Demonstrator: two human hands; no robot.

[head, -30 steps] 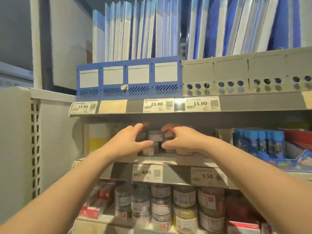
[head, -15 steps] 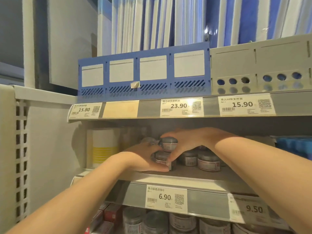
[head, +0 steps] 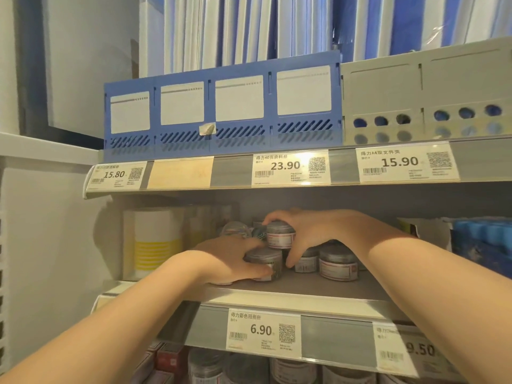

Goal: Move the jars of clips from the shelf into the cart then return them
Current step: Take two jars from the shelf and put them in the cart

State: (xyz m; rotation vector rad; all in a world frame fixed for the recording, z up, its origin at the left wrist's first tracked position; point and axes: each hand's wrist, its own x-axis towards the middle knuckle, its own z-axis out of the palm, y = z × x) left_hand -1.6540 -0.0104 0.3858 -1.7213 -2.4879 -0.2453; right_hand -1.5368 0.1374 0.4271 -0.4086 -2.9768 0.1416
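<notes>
Directly above the 6.90 price tag (head: pixel 263 332), a cluster of small clear jars of clips with grey lids stood on the shelf (head: pixel 318 289) whose front rail carried that tag. The left hand (head: pixel 227 261), above the tag and a little to its left, had its grip clamped on the front jar (head: pixel 264 263). Its thumb lay along the jar's lower side and its fingers curled over the lid. This jar sat low, at the shelf board.

The right hand (head: pixel 313 234), higher above the tag and slightly to its right, had its grip clamped on the upper jar (head: pixel 279 235). Its fingers were over the lid and its thumb reached down past the jar's right side. The upper jar was above and just behind the front jar; whether it rested on another jar or was lifted could not be told.

Up and to the right of the tag, the right-end jar (head: pixel 338 263) stood on the shelf, and the middle jar (head: pixel 306 263) stood between it and the right thumb. Up and well to the left of the tag stood a white box with yellow stripes (head: pixel 158 242). Far above the tag, a blue file rack (head: pixel 221 106) sat on the higher shelf. Just below the tag, more jars (head: pixel 293 368) showed on the lower shelf.
</notes>
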